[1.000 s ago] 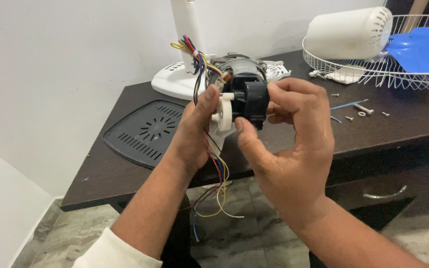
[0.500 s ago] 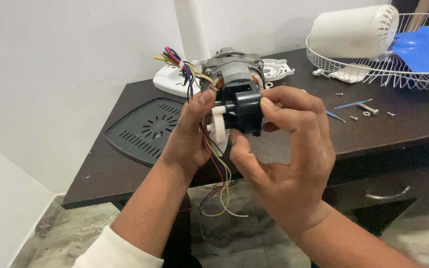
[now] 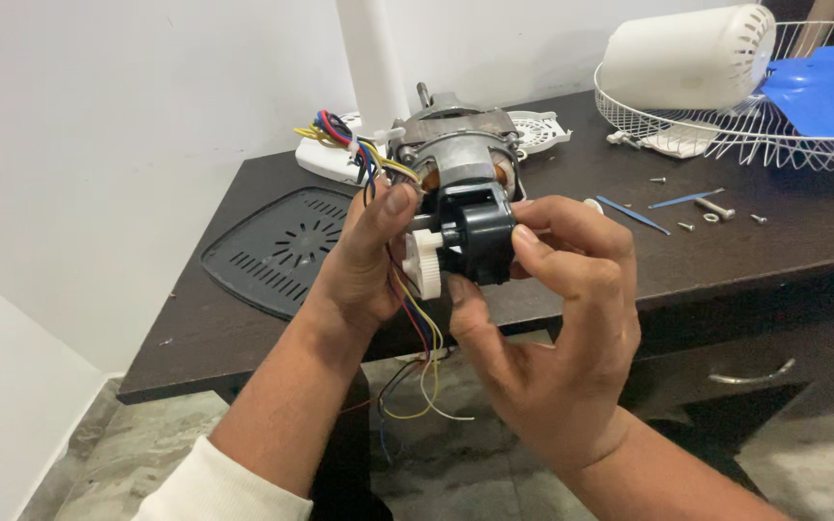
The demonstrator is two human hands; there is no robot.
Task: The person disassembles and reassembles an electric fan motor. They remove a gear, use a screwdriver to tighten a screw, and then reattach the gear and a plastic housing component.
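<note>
A fan motor with a grey metal body, a black plastic gearbox and a white gear is held up above the dark table. My left hand grips its left side, thumb near the top by the coloured wires. My right hand wraps the black gearbox from the right and below, fingers curled over its front. More coloured wires hang down beneath the motor.
A dark vented plastic cover lies on the table's left. A white motor housing, a wire fan guard and a blue fan blade sit at the back right. Screws and blue sticks lie scattered. A white pole stands behind.
The motor has tilted so its metal body shows more, and it sits a little lower and farther left. My right fingers have shifted around the black gearbox.
</note>
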